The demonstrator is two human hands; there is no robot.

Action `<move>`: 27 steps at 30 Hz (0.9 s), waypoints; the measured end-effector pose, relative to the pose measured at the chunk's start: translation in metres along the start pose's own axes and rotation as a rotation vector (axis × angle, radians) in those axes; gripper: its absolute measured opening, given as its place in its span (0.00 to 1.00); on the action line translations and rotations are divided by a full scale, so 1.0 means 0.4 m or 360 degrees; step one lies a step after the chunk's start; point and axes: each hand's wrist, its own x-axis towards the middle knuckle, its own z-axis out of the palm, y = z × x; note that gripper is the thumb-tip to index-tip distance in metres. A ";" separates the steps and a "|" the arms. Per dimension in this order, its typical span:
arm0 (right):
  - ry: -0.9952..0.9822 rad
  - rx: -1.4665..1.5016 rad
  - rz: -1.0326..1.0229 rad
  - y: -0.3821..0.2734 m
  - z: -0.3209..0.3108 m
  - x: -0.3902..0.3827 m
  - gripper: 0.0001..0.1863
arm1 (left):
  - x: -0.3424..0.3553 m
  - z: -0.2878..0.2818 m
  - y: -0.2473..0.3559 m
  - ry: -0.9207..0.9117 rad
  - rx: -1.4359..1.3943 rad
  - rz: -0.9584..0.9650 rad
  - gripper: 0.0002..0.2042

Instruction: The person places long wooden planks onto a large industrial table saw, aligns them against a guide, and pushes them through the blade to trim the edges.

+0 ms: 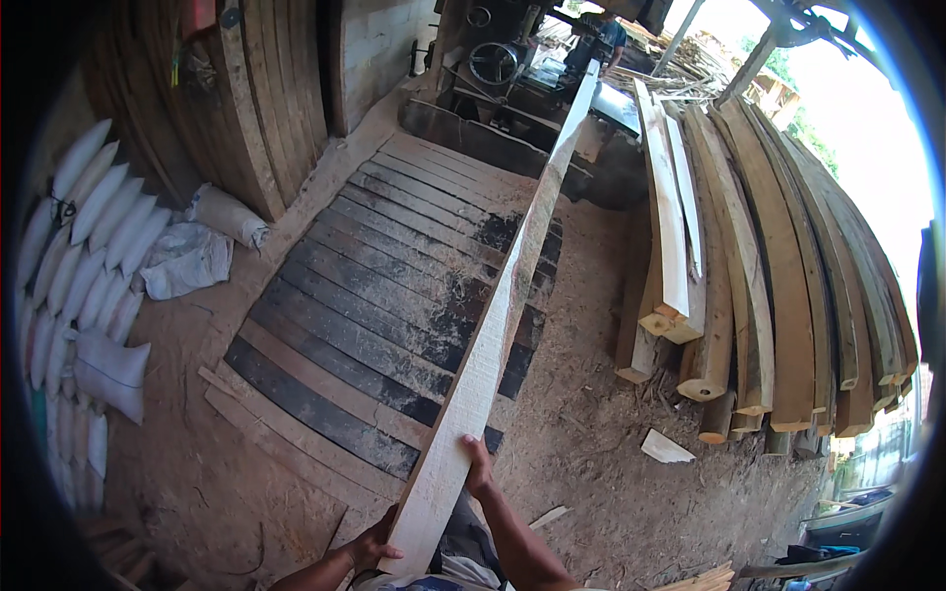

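Note:
A long, pale sawn plank slants from just in front of my body up to a woodworking machine at the far side. My left hand is closed on the plank's near end, at its left edge. Farther up, on the right edge, my right hand grips the same plank with its thumb on the upper face. The fingers under the wood are hidden. At the far end, the plank lies over the machine's bed, close to a co-worker who is partly hidden.
Several thick timbers are stacked on the right, with narrower pale boards on top. Slatted dark boards cover the floor ahead. Filled white sacks are piled at left, near leaning planks. A wood scrap lies on the dirt floor.

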 end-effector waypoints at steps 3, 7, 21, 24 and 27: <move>0.0009 0.0010 0.0053 -0.071 -0.050 0.134 0.40 | 0.139 -0.010 0.088 -0.0011 -0.0027 -0.0080 0.57; 0.0015 -0.0036 0.0074 -0.191 -0.067 0.299 0.39 | 0.307 -0.035 0.207 -0.0021 -0.0033 -0.0121 0.58; -0.0034 0.0080 -0.0002 -0.632 -0.160 0.968 0.42 | 0.982 -0.171 0.600 -0.0040 -0.0022 -0.0103 0.59; -0.0050 0.0032 -0.0031 -0.754 -0.181 1.126 0.43 | 1.157 -0.210 0.708 -0.0023 -0.0019 -0.0087 0.60; -0.0035 0.0047 -0.0016 -0.869 -0.197 1.229 0.43 | 1.300 -0.213 0.793 -0.0001 -0.0046 -0.0087 0.60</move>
